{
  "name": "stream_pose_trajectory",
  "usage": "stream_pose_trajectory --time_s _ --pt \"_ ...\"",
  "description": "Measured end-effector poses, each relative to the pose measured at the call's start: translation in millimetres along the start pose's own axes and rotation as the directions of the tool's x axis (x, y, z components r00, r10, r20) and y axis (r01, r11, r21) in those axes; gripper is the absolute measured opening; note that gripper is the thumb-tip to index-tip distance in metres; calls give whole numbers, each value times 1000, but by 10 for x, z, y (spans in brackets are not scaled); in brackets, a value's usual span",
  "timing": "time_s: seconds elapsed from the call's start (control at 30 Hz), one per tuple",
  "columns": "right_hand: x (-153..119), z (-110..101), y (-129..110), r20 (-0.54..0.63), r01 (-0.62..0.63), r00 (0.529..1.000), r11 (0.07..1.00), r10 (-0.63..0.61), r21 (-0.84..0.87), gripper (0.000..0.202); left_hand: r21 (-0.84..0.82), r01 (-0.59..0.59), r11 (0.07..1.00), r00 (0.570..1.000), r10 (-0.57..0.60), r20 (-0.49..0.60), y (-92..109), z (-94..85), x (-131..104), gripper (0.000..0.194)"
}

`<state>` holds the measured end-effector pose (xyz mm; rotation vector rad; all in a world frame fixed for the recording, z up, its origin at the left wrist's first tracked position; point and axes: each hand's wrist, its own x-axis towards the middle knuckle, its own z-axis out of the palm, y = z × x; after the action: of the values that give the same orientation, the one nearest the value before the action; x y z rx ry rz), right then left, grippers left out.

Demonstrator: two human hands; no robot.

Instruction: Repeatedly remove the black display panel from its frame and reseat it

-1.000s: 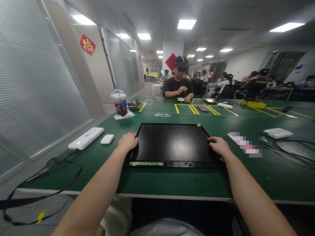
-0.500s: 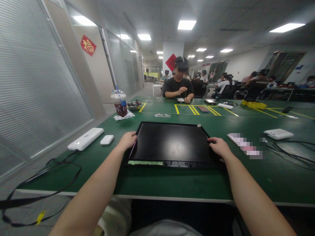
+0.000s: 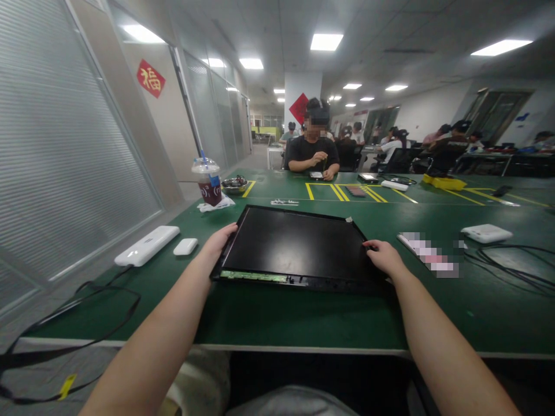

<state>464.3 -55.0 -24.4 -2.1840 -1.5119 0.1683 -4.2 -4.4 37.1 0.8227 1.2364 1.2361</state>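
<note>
A black flat screen panel (image 3: 295,242) in a dark frame is held face up between my two hands, its left side raised higher than its right. A green circuit strip (image 3: 254,277) shows along its near edge, and a small pale tag sits at the far right corner. My left hand (image 3: 220,240) grips the left edge, fingers partly hidden under the frame. At the right edge, my right hand (image 3: 384,256) is closed on the frame, thumb and forefinger on top.
On the green table (image 3: 312,323) stand a drink cup (image 3: 209,184), a white power bank (image 3: 147,245), and a small white case (image 3: 185,247) at left. Right lie a blurred-out object (image 3: 429,254), a white box (image 3: 486,233) and black cables (image 3: 515,266). A person (image 3: 313,144) sits opposite.
The panel's left side has risen, so it now tilts down towards the right. My left hand has gone up with it; my right hand keeps its hold. The view has shifted slightly.
</note>
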Motion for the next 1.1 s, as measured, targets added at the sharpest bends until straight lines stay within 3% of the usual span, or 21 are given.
stream_pose_trajectory --time_s 0.2,0.37,0.47,0.63,0.97,1.1 --pt "-1 -4 -7 -3 8 1000 1000 -8 0 38 -54 163 985 985 -159 70 45 50 -87 33" --pt "0 -8 -11 -5 5 1000 1000 -5 1 37 -94 97 991 995 -96 11 18 42 -51 70" --pt "-10 -10 -15 -8 2 1000 1000 -2 0 38 -82 73 994 997 -74 0 12 29 -49 80" --pt "-24 -13 -26 2 -4 1000 1000 4 -7 39 -64 59 996 998 -58 24 19 35 -70 74" --pt "-31 -4 -32 -18 -23 1000 1000 22 -11 38 -24 -23 999 1000 23 0 -33 62 -50 35" --pt "-28 -8 -32 -16 -23 1000 1000 23 -8 38 -1 -14 1000 1000 14 14 -34 62 -64 34"
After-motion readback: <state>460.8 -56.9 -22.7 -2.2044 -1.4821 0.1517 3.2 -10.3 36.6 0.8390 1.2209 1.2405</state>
